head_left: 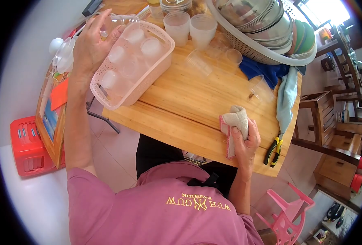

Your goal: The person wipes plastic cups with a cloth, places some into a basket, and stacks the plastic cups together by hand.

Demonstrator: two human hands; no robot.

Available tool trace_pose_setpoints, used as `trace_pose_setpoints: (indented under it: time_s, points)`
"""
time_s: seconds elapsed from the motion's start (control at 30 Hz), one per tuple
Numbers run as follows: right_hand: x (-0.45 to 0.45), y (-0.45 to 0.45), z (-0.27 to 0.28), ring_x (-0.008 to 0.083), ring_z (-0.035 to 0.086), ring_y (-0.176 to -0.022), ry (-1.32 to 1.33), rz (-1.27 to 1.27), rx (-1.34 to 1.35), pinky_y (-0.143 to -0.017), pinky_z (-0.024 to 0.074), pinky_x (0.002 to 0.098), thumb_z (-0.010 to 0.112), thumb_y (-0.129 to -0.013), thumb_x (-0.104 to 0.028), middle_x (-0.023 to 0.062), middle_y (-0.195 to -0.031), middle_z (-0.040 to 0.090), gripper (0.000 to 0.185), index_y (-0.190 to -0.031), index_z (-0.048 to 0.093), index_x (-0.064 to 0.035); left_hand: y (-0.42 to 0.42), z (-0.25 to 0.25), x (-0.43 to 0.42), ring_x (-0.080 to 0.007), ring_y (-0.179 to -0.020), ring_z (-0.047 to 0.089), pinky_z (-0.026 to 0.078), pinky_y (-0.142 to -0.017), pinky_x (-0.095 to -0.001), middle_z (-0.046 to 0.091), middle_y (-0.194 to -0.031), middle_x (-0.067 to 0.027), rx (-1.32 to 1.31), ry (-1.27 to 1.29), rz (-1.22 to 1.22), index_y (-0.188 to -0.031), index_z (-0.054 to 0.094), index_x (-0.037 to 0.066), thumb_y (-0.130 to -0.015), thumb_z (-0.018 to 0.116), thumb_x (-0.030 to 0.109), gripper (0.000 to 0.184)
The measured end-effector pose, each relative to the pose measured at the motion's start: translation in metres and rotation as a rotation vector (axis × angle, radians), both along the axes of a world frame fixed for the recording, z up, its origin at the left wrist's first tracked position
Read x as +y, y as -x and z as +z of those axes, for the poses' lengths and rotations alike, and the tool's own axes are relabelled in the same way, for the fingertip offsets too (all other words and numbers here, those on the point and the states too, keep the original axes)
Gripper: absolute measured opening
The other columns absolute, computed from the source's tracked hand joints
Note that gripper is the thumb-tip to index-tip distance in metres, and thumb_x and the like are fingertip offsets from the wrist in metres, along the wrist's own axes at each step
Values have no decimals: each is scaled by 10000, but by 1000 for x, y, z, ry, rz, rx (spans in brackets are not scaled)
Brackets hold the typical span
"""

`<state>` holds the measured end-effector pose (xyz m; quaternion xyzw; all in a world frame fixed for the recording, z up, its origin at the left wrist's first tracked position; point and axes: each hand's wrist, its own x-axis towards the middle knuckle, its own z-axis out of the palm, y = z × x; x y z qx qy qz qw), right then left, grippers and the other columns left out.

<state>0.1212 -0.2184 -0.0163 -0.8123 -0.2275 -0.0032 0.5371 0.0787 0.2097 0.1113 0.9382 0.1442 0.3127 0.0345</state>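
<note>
My left hand (pixel 94 43) is closed around a clear plastic cup (pixel 126 19), held on its side over the far end of a pale pink plastic basket (pixel 126 97). Inside the basket stand several translucent plastic cups (pixel 151 47), seemingly upside down. Near the table's front edge, my right hand (pixel 247 141) grips a folded beige cloth (pixel 236 117) with a pink edge. More clear cups lie on the wooden table (pixel 177 98), among them a tipped cup (pixel 199 62) and another cup (pixel 261 87) further right.
Two frosted cups (pixel 203 30) stand at the back. A large basket (pixel 266 57) of metal bowls (pixel 266 28) fills the back right. Yellow-black pliers (pixel 274 151) and a light blue cloth (pixel 287 94) lie at the right edge. A pink stool (pixel 289 210) is below.
</note>
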Motion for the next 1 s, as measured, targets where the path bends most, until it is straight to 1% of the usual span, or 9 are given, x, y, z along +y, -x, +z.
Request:
trace_pose_setpoints:
  time_s: [0.07,0.17,0.3,0.37,0.47,0.57,0.77,0.93,1.0]
  points:
    - [0,0,0,261,616,-861,-1,-3,4,-767,500,351,725,-824,-65,136,-966,635,345,-1141,633,34,-5,2,-1,-279,-1024,636,525,-849,-399,654,-1150,-115,66,-44,49,-1331,581,95,-899,658,510,604]
    - [0,0,-2,266,616,-864,-3,-3,10,-772,500,355,726,-823,-71,138,-970,635,348,-1141,633,35,-12,-2,5,-278,-992,647,535,-830,-409,655,-1131,-120,73,-92,42,-1323,585,93,-898,649,525,609]
    - [0,-1,-2,275,617,-869,-1,3,-2,-776,500,361,726,-823,-81,142,-975,636,350,-1141,633,32,-19,-6,12,-280,-955,661,541,-814,-419,656,-1123,-122,146,-54,41,-1318,588,93,-900,635,543,616]
    - [0,-1,-2,276,617,-871,1,0,6,-778,500,361,726,-823,-81,143,-976,637,348,-1139,634,31,-20,-8,13,-282,-931,669,542,-803,-428,657,-1111,-120,143,-104,40,-1314,590,96,-901,619,563,624]
    - [1,-1,-2,277,617,-870,1,-4,8,-778,500,360,724,-823,-82,144,-975,636,345,-1137,635,30,-20,-8,13,-286,-948,668,540,-799,-433,656,-1098,-120,142,-80,47,-1300,598,101,-909,603,570,611]
    - [1,-1,-1,275,618,-867,-2,0,24,-775,499,358,722,-823,-81,142,-971,634,343,-1136,636,28,-18,-13,22,-293,-949,665,537,-795,-432,658,-1077,-120,94,-101,16,-1288,603,106,-916,602,557,584]
    - [1,-2,0,261,623,-861,9,4,34,-765,500,352,719,-821,-74,130,-956,629,340,-1136,637,25,-18,-19,28,-310,-941,657,528,-785,-423,661,-1045,-121,113,-7,9,-1276,607,105,-920,615,522,548]
    - [1,-1,-2,254,625,-855,-7,-3,34,-761,500,349,723,-819,-70,127,-956,630,344,-1138,635,23,-23,-22,19,-309,-938,657,528,-785,-420,661,-1043,-116,113,-28,-21,-1273,611,98,-922,622,504,537]
    - [2,0,0,151,561,-887,-35,1,68,-785,459,276,695,-882,-74,61,-961,591,279,-1127,631,45,-24,-22,17,-309,-939,657,528,-787,-422,662,-1042,-114,126,-26,-23,-1273,612,98,-924,621,501,533]
